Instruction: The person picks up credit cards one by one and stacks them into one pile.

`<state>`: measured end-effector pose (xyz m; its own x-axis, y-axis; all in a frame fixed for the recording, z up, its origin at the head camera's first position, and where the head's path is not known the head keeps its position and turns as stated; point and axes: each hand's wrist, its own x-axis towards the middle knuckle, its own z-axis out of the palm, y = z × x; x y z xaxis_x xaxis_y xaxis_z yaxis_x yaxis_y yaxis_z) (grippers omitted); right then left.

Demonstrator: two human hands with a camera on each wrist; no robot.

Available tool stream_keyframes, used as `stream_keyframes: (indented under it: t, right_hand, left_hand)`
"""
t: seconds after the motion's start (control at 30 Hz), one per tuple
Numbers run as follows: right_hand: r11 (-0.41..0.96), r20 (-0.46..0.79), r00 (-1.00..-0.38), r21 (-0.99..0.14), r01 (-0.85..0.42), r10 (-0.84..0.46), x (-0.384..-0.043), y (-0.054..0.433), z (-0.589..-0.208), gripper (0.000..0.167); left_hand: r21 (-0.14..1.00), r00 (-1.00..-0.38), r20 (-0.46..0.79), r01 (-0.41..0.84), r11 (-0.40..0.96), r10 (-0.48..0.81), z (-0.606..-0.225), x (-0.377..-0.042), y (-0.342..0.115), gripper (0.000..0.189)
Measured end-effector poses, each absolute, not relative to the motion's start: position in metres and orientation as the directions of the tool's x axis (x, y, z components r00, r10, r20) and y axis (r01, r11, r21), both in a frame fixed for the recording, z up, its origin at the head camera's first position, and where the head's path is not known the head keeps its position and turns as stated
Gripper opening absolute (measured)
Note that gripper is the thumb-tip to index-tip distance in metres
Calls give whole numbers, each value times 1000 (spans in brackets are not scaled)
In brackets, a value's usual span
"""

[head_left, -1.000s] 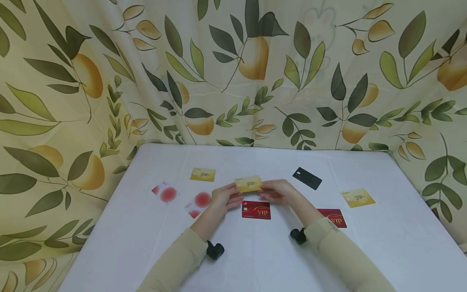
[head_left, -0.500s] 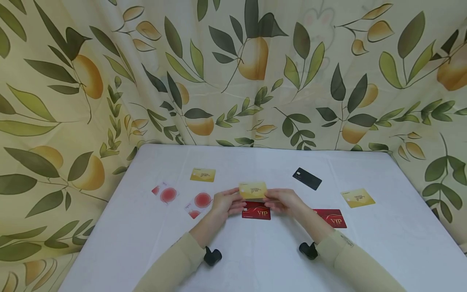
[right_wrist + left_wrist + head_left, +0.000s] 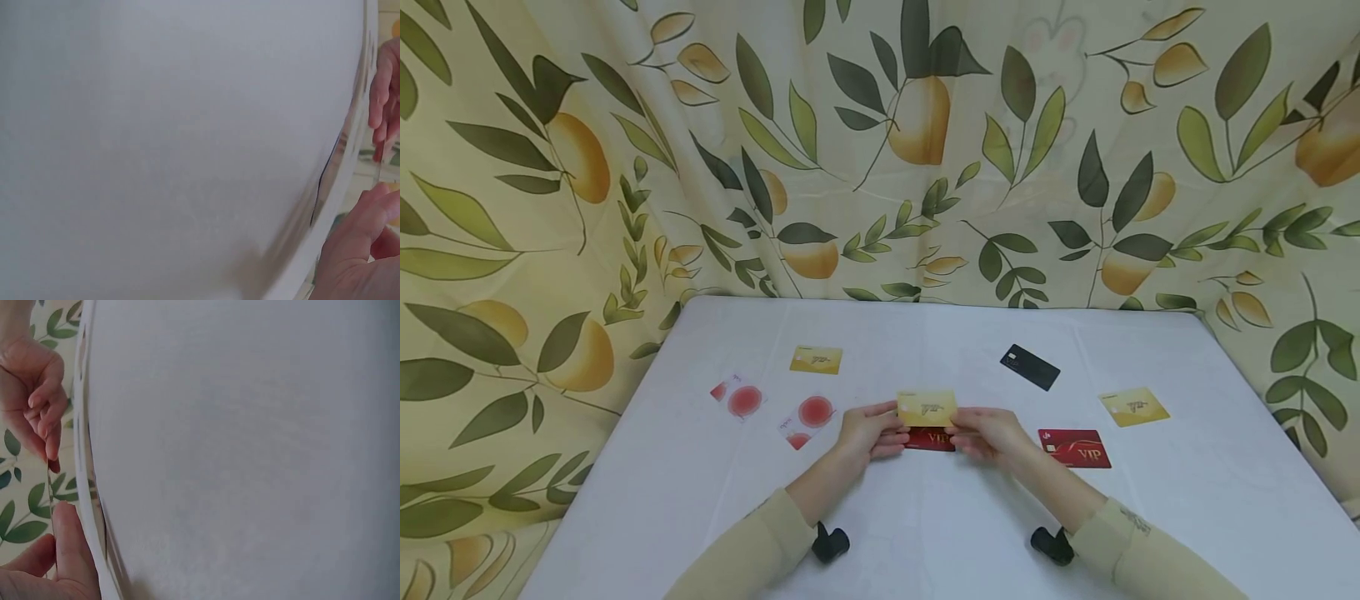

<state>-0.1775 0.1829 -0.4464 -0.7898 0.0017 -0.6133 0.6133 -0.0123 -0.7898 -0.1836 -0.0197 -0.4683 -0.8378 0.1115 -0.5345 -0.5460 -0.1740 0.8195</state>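
Observation:
Between both hands is a yellow card, raised above the table in the wrist views. The left hand pinches its left edge between thumb and fingers. At the opposite edge, the right hand pinches it the same way. A red VIP card lies just below it, its upper part covered by the yellow card in the head view. Seen edge-on in the left wrist view, the held card is a thin line spanning the two hands.
On the white table lie another red VIP card, a black card and yellow cards at the right and back left. Two clear cards with red circles lie left. A patterned curtain hangs behind.
Both hands have drawn the yellow card toward the person and slightly right. It now overlaps the middle red card in the head view. The other cards have stayed put.

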Motion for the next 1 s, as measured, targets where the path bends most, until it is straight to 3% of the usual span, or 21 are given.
stream_keyframes:
  t: [1.0]
  right_hand:
    - [55, -585, -807, -806, 589, 75, -154, 173, -459, 41]
  left_hand:
    - [850, -848, -520, -526, -41, 97, -472, -167, -19, 39]
